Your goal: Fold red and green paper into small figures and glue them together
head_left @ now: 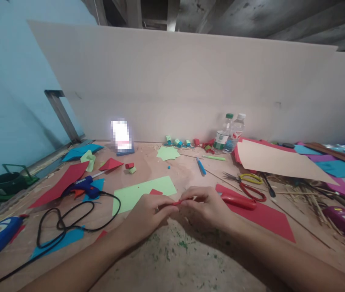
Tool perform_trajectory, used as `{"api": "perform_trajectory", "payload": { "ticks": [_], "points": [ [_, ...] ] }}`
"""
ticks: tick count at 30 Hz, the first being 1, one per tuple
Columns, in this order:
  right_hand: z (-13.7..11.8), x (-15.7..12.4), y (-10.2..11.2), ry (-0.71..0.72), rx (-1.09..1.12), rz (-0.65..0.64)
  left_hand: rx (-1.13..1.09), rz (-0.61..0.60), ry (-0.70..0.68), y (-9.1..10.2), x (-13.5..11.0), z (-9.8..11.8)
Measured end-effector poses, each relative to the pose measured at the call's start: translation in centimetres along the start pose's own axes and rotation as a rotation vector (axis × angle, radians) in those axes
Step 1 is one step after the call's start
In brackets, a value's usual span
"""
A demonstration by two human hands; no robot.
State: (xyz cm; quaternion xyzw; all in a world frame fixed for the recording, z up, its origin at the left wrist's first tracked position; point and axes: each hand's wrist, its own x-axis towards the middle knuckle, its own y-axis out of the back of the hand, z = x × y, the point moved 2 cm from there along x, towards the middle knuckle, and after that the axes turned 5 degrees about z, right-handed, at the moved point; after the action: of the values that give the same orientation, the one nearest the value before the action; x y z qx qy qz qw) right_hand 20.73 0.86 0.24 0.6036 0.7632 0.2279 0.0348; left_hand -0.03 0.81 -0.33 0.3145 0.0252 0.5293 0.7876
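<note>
My left hand and my right hand meet above the near middle of the table. Their fingertips pinch a small strip of red paper between them; much of it is hidden by the fingers. Just beyond my left hand lies a light green sheet with a small red scrap on it. By my right wrist a red-handled tool rests on a red sheet. Scissors with red and yellow handles are a little farther right.
To the left are a blue glue gun and its looping black cord. Small paper cubes stand along the back board, near two plastic bottles. Paper sheets and thin sticks cover the right side.
</note>
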Motion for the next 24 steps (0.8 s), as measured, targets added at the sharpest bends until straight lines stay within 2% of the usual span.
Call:
{"api": "perform_trajectory", "payload": {
  "ticks": [3, 5, 9, 12, 17, 19, 21, 24],
  "points": [
    [-0.1, 0.3, 0.4, -0.05, 0.061, 0.049, -0.004, 0.005, 0.034, 0.0, 0.0, 0.1],
    [-0.1, 0.4, 0.4, -0.076, 0.102, 0.061, -0.088, 0.038, 0.098, 0.1, 0.1, 0.2],
    [0.2, 0.2, -0.1, -0.154, 0.187, -0.011, -0.372, 0.078, 0.277, 0.0, 0.1, 0.0],
    [0.4, -0.1, -0.7, -0.197, 0.232, -0.052, -0.498, 0.072, 0.29, -0.3, 0.1, -0.3],
    [0.5, 0.0, -0.6, -0.185, 0.299, 0.044, -0.639, 0.068, 0.389, -0.7, 0.3, -1.1],
    [0.6, 0.2, -0.4, -0.179, 0.363, 0.093, -0.66, 0.11, 0.399, -0.5, 0.5, -1.4],
    [0.7, 0.3, -0.2, -0.188, 0.432, 0.117, -0.703, 0.21, 0.411, 0.0, 0.8, -1.7],
    [0.6, 0.3, 0.2, -0.222, 0.556, 0.092, -0.792, 0.348, 0.423, 0.8, 1.2, -2.0]
  ]
}}
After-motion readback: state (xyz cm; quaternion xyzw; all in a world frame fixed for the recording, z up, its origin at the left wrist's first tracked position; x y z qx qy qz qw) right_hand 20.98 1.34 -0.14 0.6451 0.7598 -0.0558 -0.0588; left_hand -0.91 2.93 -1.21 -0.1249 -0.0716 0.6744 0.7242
